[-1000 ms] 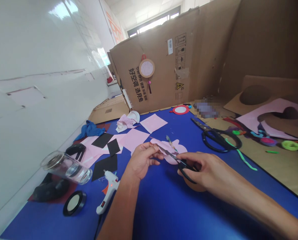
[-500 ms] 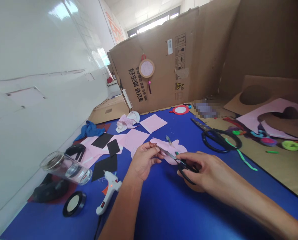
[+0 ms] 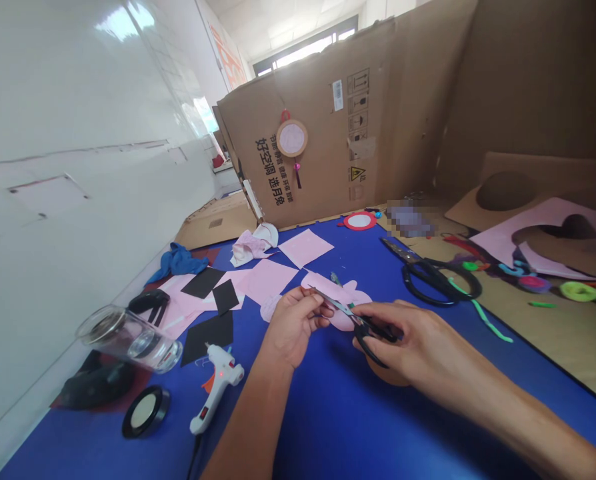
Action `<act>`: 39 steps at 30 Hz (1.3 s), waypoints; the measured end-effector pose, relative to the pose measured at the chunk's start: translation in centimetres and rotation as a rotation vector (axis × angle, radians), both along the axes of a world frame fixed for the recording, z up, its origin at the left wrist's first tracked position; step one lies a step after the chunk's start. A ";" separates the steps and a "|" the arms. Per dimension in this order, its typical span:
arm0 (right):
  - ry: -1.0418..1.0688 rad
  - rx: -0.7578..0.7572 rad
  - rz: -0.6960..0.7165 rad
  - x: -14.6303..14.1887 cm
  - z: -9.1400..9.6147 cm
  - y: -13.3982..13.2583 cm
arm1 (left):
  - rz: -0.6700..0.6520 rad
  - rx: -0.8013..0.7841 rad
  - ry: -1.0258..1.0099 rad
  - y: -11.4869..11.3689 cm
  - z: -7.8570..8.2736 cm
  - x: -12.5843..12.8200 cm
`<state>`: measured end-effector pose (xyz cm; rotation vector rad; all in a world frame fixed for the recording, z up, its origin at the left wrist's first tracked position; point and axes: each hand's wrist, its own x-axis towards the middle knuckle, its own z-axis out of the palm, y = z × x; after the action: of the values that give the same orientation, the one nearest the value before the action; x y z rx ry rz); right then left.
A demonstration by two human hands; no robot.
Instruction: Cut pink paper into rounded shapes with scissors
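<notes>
My right hand (image 3: 418,337) grips small scissors (image 3: 337,305) with black handles, their metal blades pointing left towards my other hand. Beside the blade tips, my left hand (image 3: 291,327) is closed in a pinch; what lies between its fingertips is too small or hidden to make out. Behind the scissors lies a pink cut-out shape (image 3: 355,295) with a rounded, wavy outline, partly covered by my hands. A small greenish thing (image 3: 335,279) rests by it. Under my right hand a round tan piece (image 3: 385,375) shows in part.
To the left are a white glue gun (image 3: 217,387) with a lit red light, a glass jar (image 3: 133,337), a tape roll (image 3: 145,411) and black paper squares (image 3: 205,339). Large black scissors (image 3: 431,277) lie right. A cardboard wall (image 3: 323,160) stands behind.
The view has shifted slightly. Both hands stay close together in nearly the same pose, and the scissor tips now show more plainly in front of my left fingertips.
</notes>
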<state>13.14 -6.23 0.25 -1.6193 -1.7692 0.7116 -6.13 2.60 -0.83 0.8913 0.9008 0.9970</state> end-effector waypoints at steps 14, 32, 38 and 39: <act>0.059 -0.032 0.007 -0.1 -0.2 0.0 | -0.037 0.036 0.150 0.3 0.0 -0.3; 0.474 -0.360 0.149 0.9 1.0 0.8 | 0.196 0.056 0.030 1.0 0.5 -1.1; 0.500 -0.332 0.119 0.9 0.9 0.9 | 0.223 0.070 -0.055 0.8 0.6 -0.8; 0.499 -0.328 0.119 0.9 0.9 0.9 | 0.225 0.065 -0.065 0.8 0.6 -0.8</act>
<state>14.08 -5.29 1.18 -1.3760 -1.4390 1.3873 -6.90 3.37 -0.27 0.8189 0.9315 1.2483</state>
